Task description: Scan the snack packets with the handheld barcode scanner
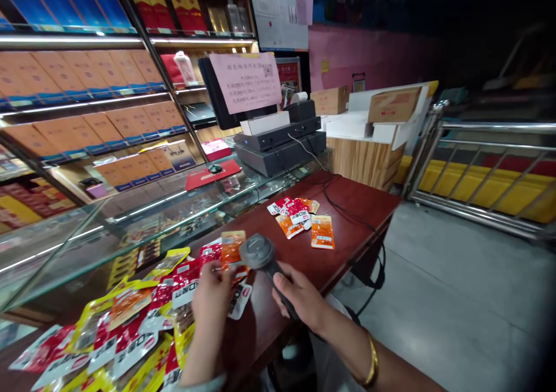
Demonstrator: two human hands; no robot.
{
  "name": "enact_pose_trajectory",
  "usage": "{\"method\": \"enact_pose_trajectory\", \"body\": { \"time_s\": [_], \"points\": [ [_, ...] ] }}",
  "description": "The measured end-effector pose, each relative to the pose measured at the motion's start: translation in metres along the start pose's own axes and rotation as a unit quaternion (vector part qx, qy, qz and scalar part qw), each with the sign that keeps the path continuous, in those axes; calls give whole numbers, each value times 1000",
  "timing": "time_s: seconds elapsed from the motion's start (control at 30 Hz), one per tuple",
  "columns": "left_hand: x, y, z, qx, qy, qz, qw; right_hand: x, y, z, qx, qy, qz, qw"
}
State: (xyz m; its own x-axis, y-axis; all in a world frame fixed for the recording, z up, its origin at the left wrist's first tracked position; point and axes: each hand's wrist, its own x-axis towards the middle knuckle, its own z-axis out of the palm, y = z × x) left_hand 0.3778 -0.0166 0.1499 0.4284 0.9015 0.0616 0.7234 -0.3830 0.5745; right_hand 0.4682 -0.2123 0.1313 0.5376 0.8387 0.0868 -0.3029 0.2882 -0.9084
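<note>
My right hand (299, 297) grips the handle of a dark handheld barcode scanner (259, 253), its round head pointing at a small orange snack packet (233, 246). My left hand (211, 295) holds that orange packet up by its lower edge, just left of the scanner head. Under both hands lies a heap of red, white and yellow snack packets (130, 328) on the dark red counter (347, 230). A smaller group of red and orange packets (299, 217) lies farther along the counter.
A glass display case (108, 224) runs along the left, with shelves of boxed goods behind. A black cash register (282, 140) with a pink notice stands at the far end; its cable trails over the counter. Cardboard boxes and a metal railing (478, 166) stand to the right.
</note>
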Motion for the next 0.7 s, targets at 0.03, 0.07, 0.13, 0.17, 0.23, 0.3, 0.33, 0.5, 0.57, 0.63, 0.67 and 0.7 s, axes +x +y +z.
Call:
{"method": "enact_pose_trajectory", "body": {
  "time_s": [0.03, 0.07, 0.13, 0.17, 0.23, 0.3, 0.33, 0.5, 0.57, 0.63, 0.67, 0.7],
  "points": [
    [3, -8, -8, 32, 22, -23, 999, 0, 1, 1, 1, -5, 4, 1000],
    [6, -13, -15, 72, 62, -31, 995, 1, 2, 0, 3, -8, 9, 1000],
    [9, -16, -22, 126, 148, -23, 981, 2, 5, -3, 7, -5, 16, 1000],
    [9, -14, -21, 139, 173, -4, 975, 2, 6, -6, 8, -1, 17, 1000],
    [7, 0, -12, 144, 171, 47, 974, 1, 7, -14, 9, 10, 12, 1000],
    [3, 22, 6, 146, 129, 108, 975, -3, 6, -24, 10, 31, 6, 999],
    [-1, 36, 17, 147, 108, 141, 973, -7, 4, -30, 11, 46, 4, 999],
    [-26, 110, 74, 164, -16, 265, 950, -31, -8, -64, 32, 134, 6, 990],
    [-37, 137, 93, 183, -51, 288, 939, -40, -13, -77, 35, 171, 3, 985],
    [-47, 158, 109, 194, -73, 302, 930, -49, -16, -88, 31, 204, -7, 978],
    [-50, 167, 117, 196, -82, 307, 928, -52, -18, -93, 28, 217, -12, 976],
    [-53, 173, 123, 194, -87, 309, 927, -55, -19, -97, 27, 225, -15, 974]
  ]
}}
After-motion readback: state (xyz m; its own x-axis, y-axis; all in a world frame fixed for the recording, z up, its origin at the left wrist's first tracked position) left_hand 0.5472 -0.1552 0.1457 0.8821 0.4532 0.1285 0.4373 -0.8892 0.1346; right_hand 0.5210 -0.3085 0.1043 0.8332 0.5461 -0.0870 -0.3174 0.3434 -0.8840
